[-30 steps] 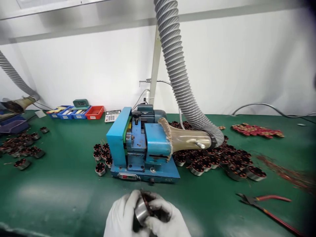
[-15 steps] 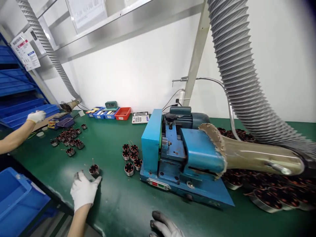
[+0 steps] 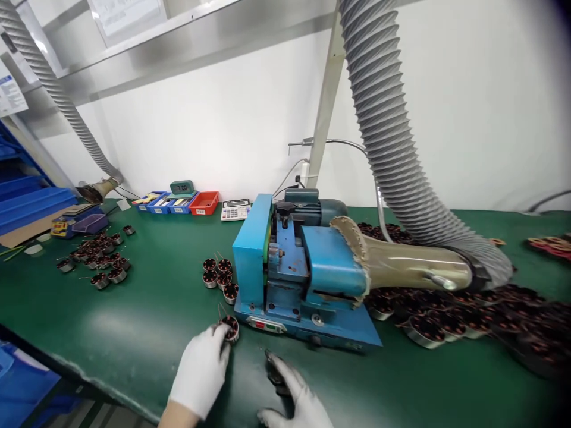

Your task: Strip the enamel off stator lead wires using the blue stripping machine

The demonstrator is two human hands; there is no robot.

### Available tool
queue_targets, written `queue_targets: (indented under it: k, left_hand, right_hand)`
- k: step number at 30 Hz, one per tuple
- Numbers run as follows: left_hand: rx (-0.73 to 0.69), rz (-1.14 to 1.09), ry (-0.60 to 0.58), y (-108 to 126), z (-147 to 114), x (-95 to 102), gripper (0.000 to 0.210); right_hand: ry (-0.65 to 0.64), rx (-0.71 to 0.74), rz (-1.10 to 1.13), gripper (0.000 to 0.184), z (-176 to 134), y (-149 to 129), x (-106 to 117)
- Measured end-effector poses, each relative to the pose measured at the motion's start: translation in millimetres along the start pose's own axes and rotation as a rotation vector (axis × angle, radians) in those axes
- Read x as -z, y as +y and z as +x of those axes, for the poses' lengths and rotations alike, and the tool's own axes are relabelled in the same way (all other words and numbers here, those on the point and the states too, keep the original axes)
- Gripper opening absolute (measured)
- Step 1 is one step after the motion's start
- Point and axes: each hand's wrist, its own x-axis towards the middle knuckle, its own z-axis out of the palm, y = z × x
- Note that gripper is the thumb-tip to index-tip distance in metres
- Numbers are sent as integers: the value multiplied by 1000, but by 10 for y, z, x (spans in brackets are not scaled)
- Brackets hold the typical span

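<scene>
My left hand (image 3: 200, 371), in a white glove, closes its thumb and fingers on a motor stator (image 3: 231, 329) with dark copper windings, a silver rim and thin wires standing up. This stator is at the front left corner of the blue machine (image 3: 254, 255). To the right, my right hand (image 3: 297, 395) in a stained glove has thumb and forefinger apart over the bench. Dark shapes under its forefinger look like blackened glove fingers; I cannot make out anything held. Several stators (image 3: 217, 278) stand grouped at the machine's left side.
More stators (image 3: 96, 252) lie in a cluster on the green bench (image 3: 134, 327) at left. A big pile (image 3: 464, 324) fills the right. A grey hose (image 3: 383, 119) meets the machine's duct (image 3: 410, 261). A calculator (image 3: 235, 210) and small bins (image 3: 204, 203) line the wall.
The view has turned right. My left hand has moved right to the machine and closed on a stator. The lone stator and the group's front stator have left their former spots. The co-worker's hand is out of view.
</scene>
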Motion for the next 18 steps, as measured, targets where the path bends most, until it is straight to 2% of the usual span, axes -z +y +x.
queue_targets:
  k: [2,4,7,10,13,15,18]
  left_hand:
    - [-10,-57,-73,124,-225,-76,44]
    - [-27,-215,-171,211,-399,-162,54]
    - [23,-629,-262,261,-514,-297,62]
    - [175,-998,-221,252,-481,-406,65]
    - [271,-1240,-220,261,-384,-418,81]
    - [258,-1362,-336,320,-319,-345,81]
    - [129,-1413,-548,529,-240,-191,60]
  right_hand:
    - [-79,10,-97,80,2,-73,26]
    - [-124,16,-295,81,-15,-152,25]
    - [-91,-42,-654,57,-63,-243,14]
    - [-67,-39,-810,28,-108,-257,72]
    - [-95,7,-550,24,-133,-224,256]
    - [-135,50,-242,25,-145,-222,431]
    - [-203,55,131,22,-157,-272,702]
